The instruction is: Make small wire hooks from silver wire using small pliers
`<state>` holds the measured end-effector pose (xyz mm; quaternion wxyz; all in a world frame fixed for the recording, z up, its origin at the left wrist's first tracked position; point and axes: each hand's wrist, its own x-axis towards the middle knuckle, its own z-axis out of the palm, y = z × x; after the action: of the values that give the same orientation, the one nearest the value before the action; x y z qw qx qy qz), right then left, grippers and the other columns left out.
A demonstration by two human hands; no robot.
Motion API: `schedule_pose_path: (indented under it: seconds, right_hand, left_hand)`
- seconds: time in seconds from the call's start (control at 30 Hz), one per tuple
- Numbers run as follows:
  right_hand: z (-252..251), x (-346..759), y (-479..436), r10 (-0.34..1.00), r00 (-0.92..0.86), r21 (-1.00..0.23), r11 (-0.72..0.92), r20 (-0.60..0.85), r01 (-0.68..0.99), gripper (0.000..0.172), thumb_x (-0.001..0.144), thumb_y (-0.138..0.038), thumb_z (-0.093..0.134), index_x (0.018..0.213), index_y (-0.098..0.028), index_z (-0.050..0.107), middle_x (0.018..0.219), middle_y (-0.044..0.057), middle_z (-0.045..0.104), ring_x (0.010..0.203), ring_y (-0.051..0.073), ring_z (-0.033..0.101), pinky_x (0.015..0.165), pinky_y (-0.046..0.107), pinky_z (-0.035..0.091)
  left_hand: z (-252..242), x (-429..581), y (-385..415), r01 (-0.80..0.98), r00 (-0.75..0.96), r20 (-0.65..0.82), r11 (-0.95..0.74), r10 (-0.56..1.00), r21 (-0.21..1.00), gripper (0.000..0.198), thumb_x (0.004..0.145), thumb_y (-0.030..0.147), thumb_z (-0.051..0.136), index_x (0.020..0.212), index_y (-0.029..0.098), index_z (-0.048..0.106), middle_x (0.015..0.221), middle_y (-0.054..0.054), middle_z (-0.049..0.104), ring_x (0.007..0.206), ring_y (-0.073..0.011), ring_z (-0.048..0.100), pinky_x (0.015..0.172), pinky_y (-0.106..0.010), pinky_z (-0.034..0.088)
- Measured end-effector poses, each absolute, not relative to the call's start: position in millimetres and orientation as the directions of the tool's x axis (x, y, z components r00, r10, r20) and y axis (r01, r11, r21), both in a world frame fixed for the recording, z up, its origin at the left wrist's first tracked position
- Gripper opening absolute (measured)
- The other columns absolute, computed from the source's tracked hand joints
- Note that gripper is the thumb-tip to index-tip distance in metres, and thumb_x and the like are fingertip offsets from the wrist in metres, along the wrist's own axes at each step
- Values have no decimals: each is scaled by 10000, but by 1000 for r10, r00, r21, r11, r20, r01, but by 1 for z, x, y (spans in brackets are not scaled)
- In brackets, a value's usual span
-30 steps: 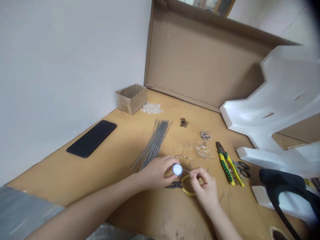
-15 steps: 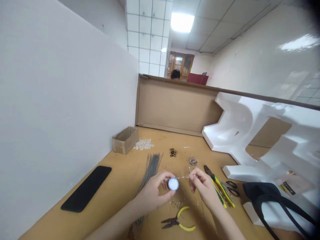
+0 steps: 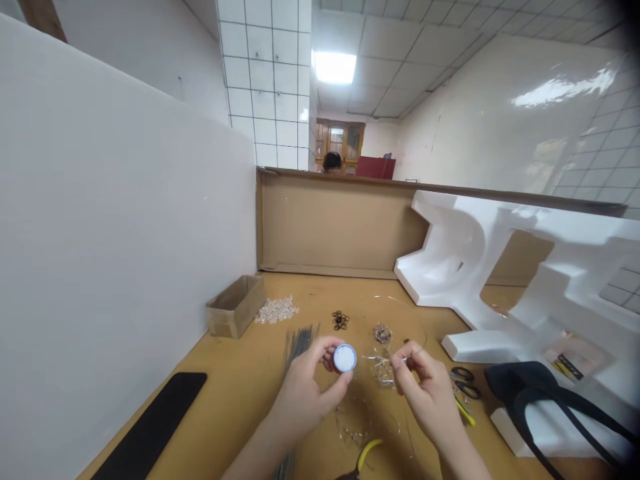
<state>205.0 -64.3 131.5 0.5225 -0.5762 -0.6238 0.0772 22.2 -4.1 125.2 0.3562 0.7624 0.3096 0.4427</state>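
Note:
My left hand [image 3: 320,380] is closed round the edge of a small round spool [image 3: 345,359] with a white face and a blue rim. To its right, my right hand [image 3: 425,383] pinches a thin silvery wire [image 3: 370,358], its fingertips apart from the spool. Whether the wire still joins the spool is too fine to make out. Behind the right fingers lies a tangle of shiny wire [image 3: 384,373]. A bundle of straight grey wires [image 3: 299,343] runs partly under my left hand and forearm. Yellow-handled pliers [image 3: 369,453] lie at the bottom edge, partly cut off.
Clear beads [image 3: 277,310] lie beside a cardboard box [image 3: 223,321]. Black rings [image 3: 341,321] and a wire coil [image 3: 382,333] sit farther back. Scissors [image 3: 466,383], a black strap [image 3: 525,383] and white foam [image 3: 450,267] are at right; a black slab [image 3: 155,427] is at left.
My right hand has moved right, farther from the spool. The camera has tilted up, so the near pliers are partly out of view, and my right hand now covers much of the other pliers.

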Motion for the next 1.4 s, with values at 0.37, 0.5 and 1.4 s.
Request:
schedule_pose_path:
  seconds: [0.37,0.5,1.4]
  right_hand:
    - [133,203,-52,730,162,-559,339,664,757,172,788,-211,450,617,-192,456,494,-48,439,438,92,427,441,186,338]
    - [134,203,-53,715,156,-524,329,682,786,161,773,-192,464,612,-191,461,477,-52,436,422,87,426,436,180,336]
    - [126,196,-52,714,130,-483,316,688,817,163,785,-197,471,624,-202,446,484,-49,438,426,88,420,448,195,334]
  left_hand:
    - [106,40,4,180,435,456,-571,777,801,232,752,201,532,981,203,494,837,-10,629,744,-127,575,698,-247,458]
    - [104,42,5,204,427,464,-583,776,787,217,754,205,533,968,204,495,829,-6,632,738,-124,581,688,-241,463]
    - [110,41,0,216,410,492,-606,768,766,226,732,188,550,953,199,507,798,-1,640,699,-123,589,666,-242,474]
